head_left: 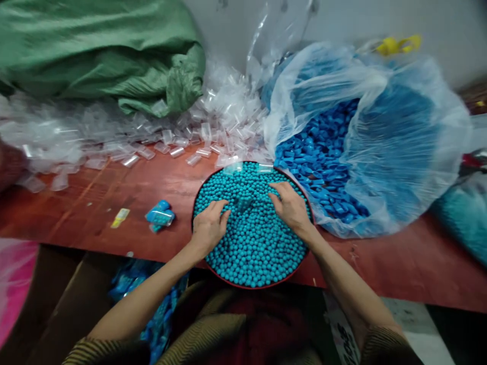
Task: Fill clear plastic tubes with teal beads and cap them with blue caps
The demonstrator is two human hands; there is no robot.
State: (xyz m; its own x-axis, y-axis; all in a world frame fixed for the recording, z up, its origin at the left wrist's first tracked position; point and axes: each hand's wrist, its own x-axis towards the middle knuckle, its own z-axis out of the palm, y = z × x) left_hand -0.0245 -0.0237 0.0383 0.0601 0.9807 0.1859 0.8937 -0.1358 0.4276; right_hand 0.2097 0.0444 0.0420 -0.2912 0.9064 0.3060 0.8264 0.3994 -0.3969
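A round tray with a dark red rim (247, 287) is filled with small turquoise beads (254, 248). Over its left side, my left hand (208, 226) is curved with thumb and fingers apart, and no held thing shows. My right hand (291, 207) is above the right side of the beads, also open, its thumb parted from the fingers. Between the hands, a blurred clump of beads (243, 201) seems to be inside something clear; its form is hard to make out. Clear plastic pieces (265, 167) lie at the tray's far edge.
Many clear plastic tube pieces (205, 132) are heaped behind, below a green sack (95, 50). At right, a translucent bag (403, 142) spills blue plastic parts (323, 152). A small blue filled piece (160, 215) and a yellow-white scrap (120, 218) lie left on the red table (95, 203).
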